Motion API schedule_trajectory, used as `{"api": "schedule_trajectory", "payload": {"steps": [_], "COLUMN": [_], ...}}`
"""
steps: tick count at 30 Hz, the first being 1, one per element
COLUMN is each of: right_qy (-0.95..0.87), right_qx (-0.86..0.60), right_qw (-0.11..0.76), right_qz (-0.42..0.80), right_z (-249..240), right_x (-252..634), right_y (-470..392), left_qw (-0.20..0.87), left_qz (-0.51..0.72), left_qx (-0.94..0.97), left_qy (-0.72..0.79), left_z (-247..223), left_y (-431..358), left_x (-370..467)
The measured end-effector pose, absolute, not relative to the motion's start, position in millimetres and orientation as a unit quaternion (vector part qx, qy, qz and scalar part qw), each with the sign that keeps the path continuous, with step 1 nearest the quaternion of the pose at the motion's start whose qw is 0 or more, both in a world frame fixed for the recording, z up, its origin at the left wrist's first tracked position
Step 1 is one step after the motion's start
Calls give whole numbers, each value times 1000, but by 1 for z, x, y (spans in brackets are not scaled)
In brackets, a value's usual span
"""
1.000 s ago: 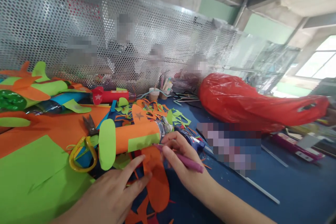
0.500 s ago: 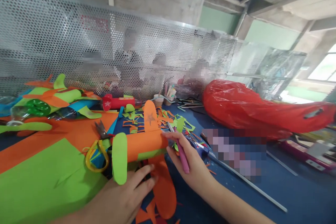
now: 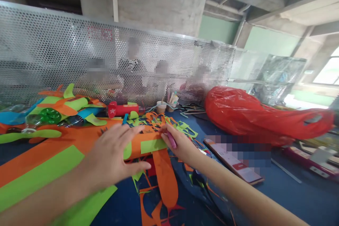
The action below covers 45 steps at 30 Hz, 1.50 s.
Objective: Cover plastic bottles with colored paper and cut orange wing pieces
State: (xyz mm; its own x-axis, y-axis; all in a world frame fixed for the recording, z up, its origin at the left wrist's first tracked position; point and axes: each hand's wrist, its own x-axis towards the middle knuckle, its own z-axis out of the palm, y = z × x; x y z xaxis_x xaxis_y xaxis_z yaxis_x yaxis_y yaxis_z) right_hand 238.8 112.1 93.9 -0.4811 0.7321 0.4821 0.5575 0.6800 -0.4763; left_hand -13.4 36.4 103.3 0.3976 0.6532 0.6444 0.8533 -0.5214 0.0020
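An orange paper-covered toy plane [image 3: 136, 147] lies in front of me, with a green strip along its body and green paper at its left end. One rounded orange wing [image 3: 167, 180] points towards me; my fingers partly cover the far side. At the body's right end, my right hand [image 3: 178, 143] touches the plane, its fingers wrapped round a purple pen-like tool [image 3: 171, 140] whose tip is hidden. Blurred by motion, my left hand [image 3: 113, 152] hovers at the left end with fingers spread, holding nothing.
Green paper sheets [image 3: 87, 203] and orange paper [image 3: 47, 148] cover the left. Paper scraps [image 3: 148, 201] are scattered around the plane. More paper planes [image 3: 76, 104] lie behind. On the right are a phone [image 3: 238, 166] and a red plastic bag [image 3: 238, 113]; a mesh partition [image 3: 172, 53] stands behind.
My left hand has come up from beneath the plane and opened, now covering the yellow-handled scissors. The plane has rolled, showing more green strip. My right hand still grips the purple tool.
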Motion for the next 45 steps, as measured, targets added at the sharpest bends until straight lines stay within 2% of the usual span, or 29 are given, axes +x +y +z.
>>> {"api": "schedule_trajectory", "payload": {"steps": [3, 7, 14, 21, 25, 27, 32, 38, 45], "right_qy": [-855, -847, -828, -787, -680, -668, -703, -645, -668], "right_qx": [-380, -392, -403, -400, -379, -359, -323, -365, -377], "right_qw": [338, 344, 367, 432, 506, 501, 459, 519, 500], "right_qz": [106, 99, 131, 184, 372, 416, 437, 426, 402], "right_z": [92, 89, 90, 96, 106, 108, 99, 86, 88], "right_x": [231, 223, 230, 231, 221, 217, 211, 209, 210], "right_y": [125, 132, 128, 112, 93, 86, 82, 90, 90], "left_qw": [96, 52, 37, 55, 72, 90, 118, 122, 118], "left_qz": [-224, -158, -102, -134, -156, -164, -185, -207, -203], "left_qx": [-821, -831, -860, -867, -872, -874, -865, -859, -863], "left_qy": [-517, -531, -499, -476, -458, -448, -452, -452, -446], "left_z": [114, 116, 122, 112, 105, 102, 100, 94, 92], "left_y": [64, 82, 92, 89, 79, 74, 68, 75, 78], "left_x": [-31, -40, -30, -24, -14, -9, -3, -5, -5]}}
